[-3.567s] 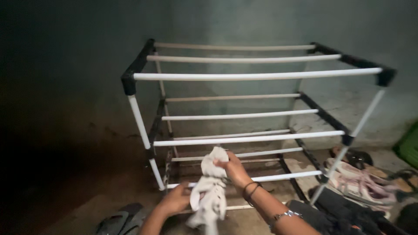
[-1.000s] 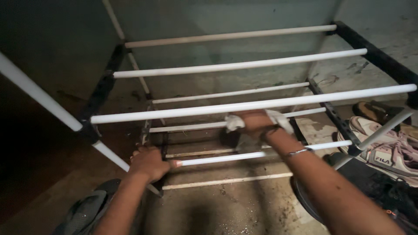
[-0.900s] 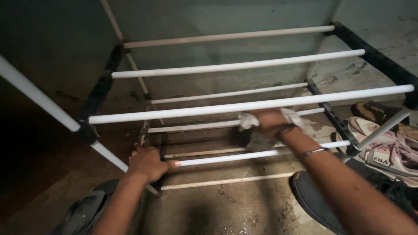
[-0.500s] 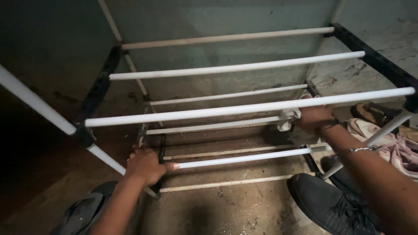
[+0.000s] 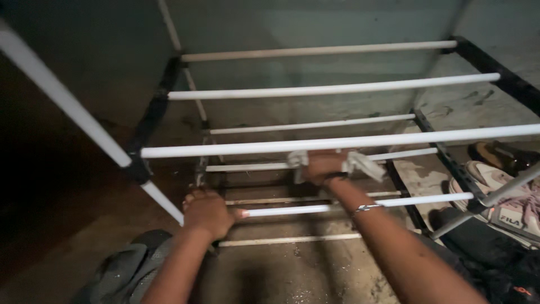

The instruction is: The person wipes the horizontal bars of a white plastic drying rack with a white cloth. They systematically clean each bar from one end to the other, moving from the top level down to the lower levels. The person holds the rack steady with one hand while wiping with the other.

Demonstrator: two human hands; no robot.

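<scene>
The left hand (image 5: 209,213) is clenched around the front corner of the rack (image 5: 151,118), at the spot where the lower front rail (image 5: 360,205) meets the left upright; the thumb lies along the start of that rail. The right hand (image 5: 322,165) reaches in under the middle front rail (image 5: 281,146) and grips a white cloth (image 5: 363,163), pressing it against the thinner white rail (image 5: 247,166) just behind and below. The cloth bunches on both sides of the fist, with a larger fold sticking out to the right and a smaller one to the left. A dark band sits at the right wrist and a metal bracelet (image 5: 364,209) further up the forearm.

The rack is built of white tubes set into black side brackets. It stands on a stained concrete floor (image 5: 292,276) against a greenish wall (image 5: 315,22). Several rails run across it at different heights, and all of them are bare.

To the right of the rack, on the floor, lies a pale sports shoe (image 5: 500,191) with pinkish trim, with a dark sandal (image 5: 498,155) just behind it and dark footwear in front. A grey slipper (image 5: 126,264) lies at lower left, partly under the left forearm. The left side of the room is too dark to make out.
</scene>
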